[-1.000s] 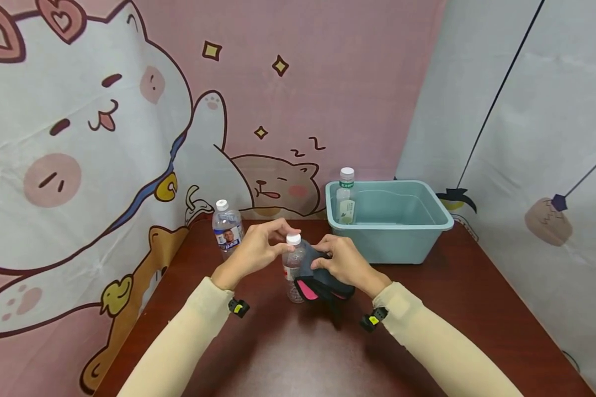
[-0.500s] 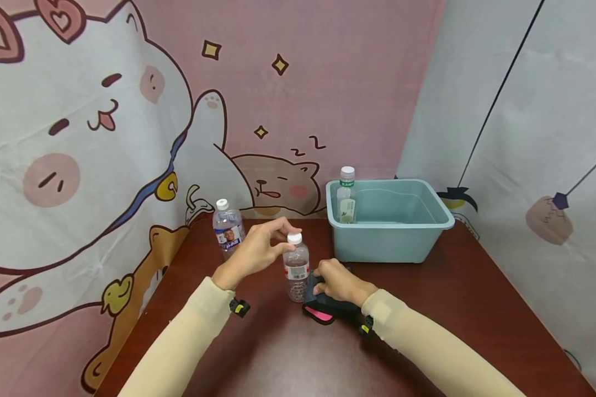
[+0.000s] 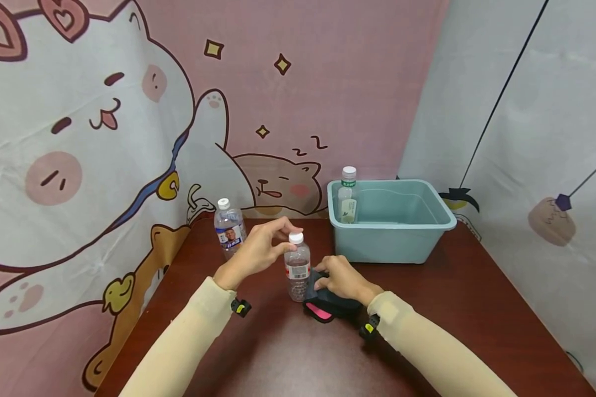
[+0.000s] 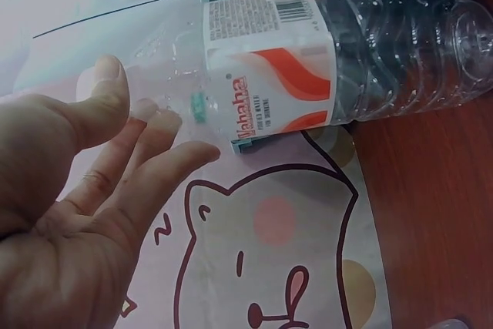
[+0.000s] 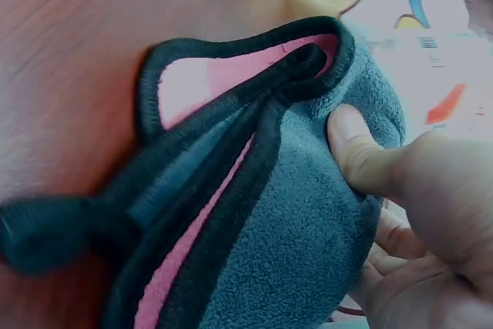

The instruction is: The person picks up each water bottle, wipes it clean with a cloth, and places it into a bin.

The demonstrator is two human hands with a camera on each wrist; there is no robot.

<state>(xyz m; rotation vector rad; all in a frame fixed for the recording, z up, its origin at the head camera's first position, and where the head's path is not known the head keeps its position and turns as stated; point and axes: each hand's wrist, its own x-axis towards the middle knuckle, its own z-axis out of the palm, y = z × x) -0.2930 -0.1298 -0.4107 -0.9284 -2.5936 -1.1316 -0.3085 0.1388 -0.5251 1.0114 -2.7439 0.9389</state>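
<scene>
Cloth (image 5: 285, 236): fuzzy, matt pile seen | bottle (image 4: 300, 59): ribbed, glossy plastic noted | tub (image 3: 382, 245): smooth plastic | table (image 3: 298, 353): glossy, wood-like surface

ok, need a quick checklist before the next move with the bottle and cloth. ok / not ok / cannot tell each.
1. Held bottle upright on table: ok.
2. Bottle steadied: ok, left hand pinches it at the cap.
3. Cloth gripped: ok, right hand holds it.
4. Cloth spread flat: not ok, it's folded.
5. Cap screwed tight: cannot tell.
6. Room in bin: ok, one bottle inside, near its left end.
</scene>
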